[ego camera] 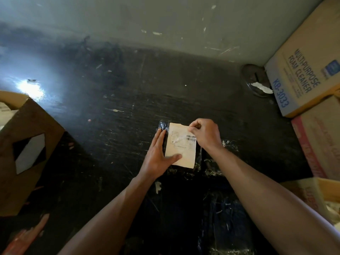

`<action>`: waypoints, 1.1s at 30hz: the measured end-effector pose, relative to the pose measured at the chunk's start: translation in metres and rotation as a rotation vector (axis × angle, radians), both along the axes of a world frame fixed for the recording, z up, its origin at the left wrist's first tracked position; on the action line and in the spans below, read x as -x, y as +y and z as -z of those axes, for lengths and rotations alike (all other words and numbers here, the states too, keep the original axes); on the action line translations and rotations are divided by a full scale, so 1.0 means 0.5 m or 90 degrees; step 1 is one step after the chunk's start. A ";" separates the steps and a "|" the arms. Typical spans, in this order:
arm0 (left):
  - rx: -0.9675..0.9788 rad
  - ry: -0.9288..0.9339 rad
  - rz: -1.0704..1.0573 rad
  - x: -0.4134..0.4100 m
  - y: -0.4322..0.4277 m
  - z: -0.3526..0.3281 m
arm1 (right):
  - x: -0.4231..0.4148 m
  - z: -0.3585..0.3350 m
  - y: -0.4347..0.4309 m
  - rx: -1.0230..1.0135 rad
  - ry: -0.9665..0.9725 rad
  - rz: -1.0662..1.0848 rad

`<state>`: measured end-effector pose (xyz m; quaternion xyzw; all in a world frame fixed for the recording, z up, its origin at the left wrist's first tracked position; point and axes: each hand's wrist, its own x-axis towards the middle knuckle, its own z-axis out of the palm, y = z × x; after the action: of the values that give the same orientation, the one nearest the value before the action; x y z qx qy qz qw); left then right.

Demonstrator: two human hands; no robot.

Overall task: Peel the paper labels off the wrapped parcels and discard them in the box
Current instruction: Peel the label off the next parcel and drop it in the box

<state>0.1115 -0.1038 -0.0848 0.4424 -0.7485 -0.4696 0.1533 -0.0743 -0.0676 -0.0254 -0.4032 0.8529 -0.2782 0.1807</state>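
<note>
A parcel wrapped in black plastic point(163, 126) lies on the dark floor, and a cream paper label point(181, 146) with a barcode covers most of its top. My left hand point(158, 157) lies flat on the parcel's left side, its thumb pressing the label's lower edge. My right hand point(204, 133) pinches the label's top right corner, near the barcode. More black wrapped parcels point(219, 227) lie nearer to me between my forearms. An open brown cardboard box point(24, 144) stands at the left, with white paper showing inside.
Stacked cartons fill the right side: a foam cleaner carton point(301, 74), a pink printed one point(318, 144) below it, and an open one point(323, 196) lower down. A round metal object point(255, 80) with white paper sits by the grey wall point(165, 21). Paper scraps dot the floor.
</note>
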 end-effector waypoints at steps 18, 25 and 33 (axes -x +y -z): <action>-0.003 -0.013 0.092 -0.031 -0.016 -0.010 | -0.049 -0.124 0.115 0.115 -0.046 -0.068; 0.051 -0.069 0.186 -0.050 -0.023 -0.007 | -0.060 -0.144 0.145 0.130 -0.056 -0.043; 0.095 -0.069 0.189 -0.053 -0.025 -0.011 | -0.044 -0.223 0.119 0.209 -0.043 -0.034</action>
<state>0.1378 -0.1161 -0.0794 0.3388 -0.8457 -0.4056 0.0743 -0.0522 -0.0082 0.0862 -0.4401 0.7784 -0.4225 0.1482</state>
